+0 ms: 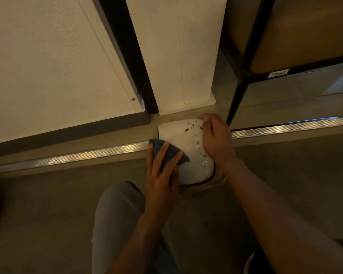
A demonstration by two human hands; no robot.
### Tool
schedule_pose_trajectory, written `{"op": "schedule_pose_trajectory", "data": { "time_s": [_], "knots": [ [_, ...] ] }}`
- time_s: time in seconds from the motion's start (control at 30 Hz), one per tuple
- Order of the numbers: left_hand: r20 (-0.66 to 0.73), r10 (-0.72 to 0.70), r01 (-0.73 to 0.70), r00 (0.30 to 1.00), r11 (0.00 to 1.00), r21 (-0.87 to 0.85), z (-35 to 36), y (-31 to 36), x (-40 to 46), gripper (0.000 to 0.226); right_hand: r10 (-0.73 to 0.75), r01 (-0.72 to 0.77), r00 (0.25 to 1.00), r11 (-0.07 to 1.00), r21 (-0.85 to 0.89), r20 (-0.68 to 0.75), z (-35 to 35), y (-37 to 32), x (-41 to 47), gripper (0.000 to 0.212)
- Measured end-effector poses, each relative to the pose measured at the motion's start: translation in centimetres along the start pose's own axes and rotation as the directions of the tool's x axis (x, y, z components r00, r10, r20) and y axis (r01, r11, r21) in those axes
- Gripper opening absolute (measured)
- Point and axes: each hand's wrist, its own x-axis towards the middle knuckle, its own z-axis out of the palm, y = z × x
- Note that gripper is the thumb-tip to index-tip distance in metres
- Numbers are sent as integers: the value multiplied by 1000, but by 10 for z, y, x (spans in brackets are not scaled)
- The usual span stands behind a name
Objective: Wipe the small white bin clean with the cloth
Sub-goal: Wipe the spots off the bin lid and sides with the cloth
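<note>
Two hands, left hand (162, 171) and right hand (214, 135), are showing, with one white bin (184, 155), one dark cloth (162, 151), and perhaps a dozen brown spots (194, 133).

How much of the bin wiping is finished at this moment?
Little looks done: brown spots still dot the white bin lid. In hand: the left hand presses the cloth on the lid's left side; the right hand steadies the bin. Left: the spotted right side.

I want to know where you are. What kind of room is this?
Probably an indoor doorway or hallway in a home or office. There's a tiled floor, a metal threshold strip across it, and white walls beside a dark door frame.
</note>
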Motion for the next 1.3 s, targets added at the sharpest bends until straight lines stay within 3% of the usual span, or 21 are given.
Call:
{"op": "schedule_pose_trajectory", "data": {
  "time_s": [0.17,0.27,0.37,0.53,0.7,0.77,0.93,1.07,1.17,1.3],
  "knots": [
    [-53,-51,49,997,997,-52,-4,-3,22,32,-8,9,1000,1000,-21,26,-1,0,0,30],
    [-103,-72,74,992,997,15,0,3,42,30,2,-1,1000,999,-36,29,-1,0,1,31],
    [-61,100,-89,993,982,166,5,6,16,32,12,-11,1000,1000,-29,24,-1,0,1,30],
    [106,337,-350,935,841,412,-6,-16,-16,47,33,-32,999,999,-6,41,-1,-2,0,31],
    [57,372,-359,927,827,432,-14,-6,17,51,14,-14,999,1000,-7,37,-1,0,0,31],
    [118,390,-402,913,812,424,-7,3,18,49,21,-21,999,1000,-1,43,-1,0,0,31],
    [338,499,-602,798,673,430,-12,-9,-6,52,39,-40,998,999,16,56,-3,0,0,31],
    [287,472,-553,833,699,454,-33,-11,12,63,27,-28,998,1000,15,51,-1,1,-1,30],
    [208,445,-490,871,749,447,-27,6,32,52,27,-28,999,1000,14,44,0,0,0,30],
    [329,431,-538,840,737,410,3,25,22,57,56,-58,997,998,36,61,-3,-1,0,31]
  ]
}}
